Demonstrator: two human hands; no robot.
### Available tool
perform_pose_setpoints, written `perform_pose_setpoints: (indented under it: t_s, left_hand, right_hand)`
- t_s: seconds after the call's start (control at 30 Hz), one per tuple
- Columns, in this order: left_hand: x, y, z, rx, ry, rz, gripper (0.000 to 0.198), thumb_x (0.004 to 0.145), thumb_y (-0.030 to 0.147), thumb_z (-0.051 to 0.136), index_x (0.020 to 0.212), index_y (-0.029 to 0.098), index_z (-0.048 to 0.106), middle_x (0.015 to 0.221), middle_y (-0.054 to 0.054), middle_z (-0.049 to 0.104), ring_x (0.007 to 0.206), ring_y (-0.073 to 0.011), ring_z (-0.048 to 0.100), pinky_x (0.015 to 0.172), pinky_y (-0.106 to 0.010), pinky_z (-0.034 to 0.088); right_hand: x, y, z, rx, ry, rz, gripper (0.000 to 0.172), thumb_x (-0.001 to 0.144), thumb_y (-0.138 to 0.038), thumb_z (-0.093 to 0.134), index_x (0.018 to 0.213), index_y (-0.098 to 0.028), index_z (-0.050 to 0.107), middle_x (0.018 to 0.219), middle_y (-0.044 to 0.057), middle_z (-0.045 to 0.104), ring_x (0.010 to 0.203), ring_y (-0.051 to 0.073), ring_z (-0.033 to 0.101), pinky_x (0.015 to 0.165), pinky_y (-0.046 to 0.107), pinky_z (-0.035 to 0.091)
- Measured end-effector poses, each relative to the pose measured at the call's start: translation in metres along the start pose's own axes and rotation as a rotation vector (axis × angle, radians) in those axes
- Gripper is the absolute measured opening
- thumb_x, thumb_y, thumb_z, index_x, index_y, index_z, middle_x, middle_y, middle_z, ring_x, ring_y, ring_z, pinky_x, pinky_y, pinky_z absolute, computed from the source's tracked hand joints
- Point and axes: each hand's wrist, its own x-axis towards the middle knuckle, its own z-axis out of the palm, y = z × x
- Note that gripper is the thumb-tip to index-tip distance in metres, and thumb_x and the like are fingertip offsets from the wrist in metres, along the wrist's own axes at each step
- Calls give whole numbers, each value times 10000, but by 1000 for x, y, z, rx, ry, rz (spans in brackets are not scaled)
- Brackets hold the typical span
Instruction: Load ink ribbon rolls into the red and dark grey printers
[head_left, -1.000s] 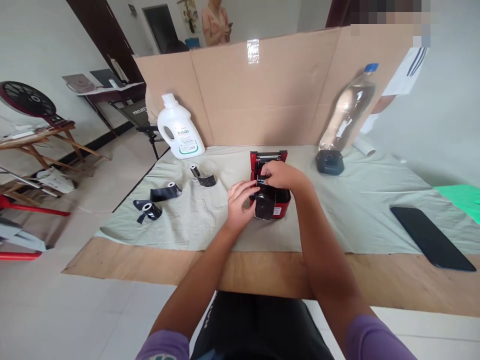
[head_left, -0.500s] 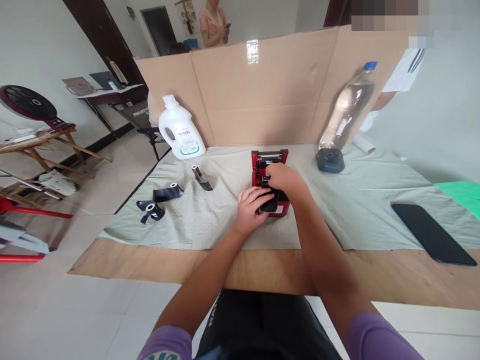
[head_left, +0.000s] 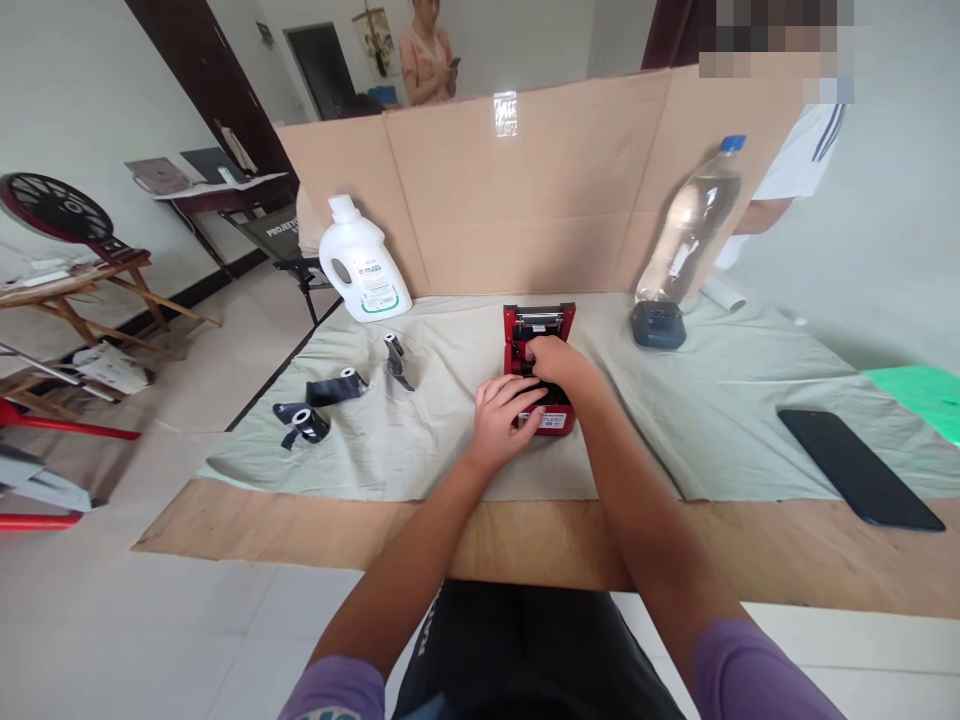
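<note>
A small red printer [head_left: 538, 328] with its lid open stands on the pale green cloth [head_left: 420, 440] in the middle of the table. My right hand [head_left: 553, 362] lies over its open bay, fingers curled down on a black roll inside, which is mostly hidden. My left hand [head_left: 504, 418] is against the printer's near left side, its fingers bent onto the front edge. Three black rolls with white cores [head_left: 304, 420] [head_left: 337, 386] [head_left: 395, 356] lie on the cloth to the left.
A white detergent bottle [head_left: 361, 262] and a clear water bottle [head_left: 694, 225] stand before a cardboard screen [head_left: 525, 190]. A dark round device [head_left: 657, 325] sits under the water bottle. A black phone [head_left: 859, 467] lies at right. People stand behind the screen.
The black roll, a second ago held up at the printer's front, has gone down into the bay. Both hands have followed it and now sit lower on the printer.
</note>
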Motion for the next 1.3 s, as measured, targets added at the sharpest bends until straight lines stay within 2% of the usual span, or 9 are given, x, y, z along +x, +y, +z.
perform_pose_setpoints:
  t_s: [0.2, 0.33, 0.4, 0.63, 0.73, 0.87, 1.03, 1.17, 1.3]
  left_hand:
    - [1, 1, -4, -7, -15, 24, 211, 933, 270, 573, 1055, 277, 745, 1158, -32, 751, 1152, -233, 612, 1027, -456, 430]
    - [0, 1, -4, -3, -16, 46, 221, 937, 246, 563, 1055, 282, 747, 1136, -28, 759, 1127, -225, 627, 1020, -457, 429]
    - [0, 1, -5, 4, -21, 52, 223, 937, 241, 561, 1056, 284, 746, 1118, -28, 764, 1116, -223, 636, 1014, -459, 431]
    - [1, 4, -9, 16, -13, 136, 219, 913, 213, 587, 1050, 291, 739, 1082, -19, 772, 1094, -218, 653, 1002, -452, 441]
    - [1, 6, -10, 18, -12, 138, 236, 913, 199, 583, 1067, 294, 734, 1076, -21, 772, 1085, -218, 653, 1002, -454, 444]
    - [0, 9, -9, 27, -33, 150, 241, 912, 213, 584, 1076, 297, 740, 1087, -27, 767, 1093, -228, 649, 1006, -462, 451]
    - [3, 7, -11, -75, 6, 52, 215, 904, 300, 628, 1088, 305, 740, 1158, -44, 741, 1148, -252, 613, 1042, -492, 443]
    - [7, -8, -11, -212, 105, -220, 267, 966, 314, 546, 1160, 262, 722, 1276, -73, 686, 1218, -241, 584, 1067, -474, 455]
    - [9, -28, -10, -252, 51, -263, 258, 988, 313, 518, 1082, 255, 751, 1236, -59, 714, 1182, -223, 618, 1053, -448, 467]
  right_hand:
    - [-32, 1, -45, 113, 88, -50, 97, 834, -162, 594, 815, -189, 686, 849, 86, 712, 829, 238, 646, 771, 332, 459]
    - [-33, 22, -56, 241, 523, -31, 174, 883, -270, 532, 932, -184, 675, 1020, 114, 709, 973, 262, 618, 901, 391, 444]
    - [-21, 35, -47, 383, 637, -15, 228, 869, -319, 546, 1015, -181, 653, 1131, 123, 687, 1031, 254, 604, 946, 397, 435]
    - [7, 57, -9, 1090, 479, 132, 328, 720, -507, 576, 881, -221, 581, 954, 24, 678, 914, 189, 620, 781, 300, 457]
    - [-3, 64, 6, 1115, 431, 137, 408, 688, -462, 564, 1029, -241, 601, 1160, 53, 670, 1083, 217, 606, 877, 335, 457]
    - [-23, 74, 36, 1086, 384, -13, 714, 661, -458, 565, 1347, -270, 505, 1505, 84, 494, 1334, 251, 498, 1017, 391, 444]
    - [-41, 72, 59, 1224, 230, -91, 763, 738, -532, 505, 1450, -267, 434, 1421, 71, 599, 1248, 273, 599, 1007, 420, 498]
    - [-41, 69, 62, 1242, 258, -94, 782, 748, -489, 498, 1486, -250, 404, 1437, 71, 590, 1240, 273, 608, 1021, 408, 496]
    - [-39, 70, 63, 1276, 261, -93, 792, 741, -446, 497, 1499, -243, 391, 1434, 73, 594, 1246, 283, 602, 1015, 423, 500]
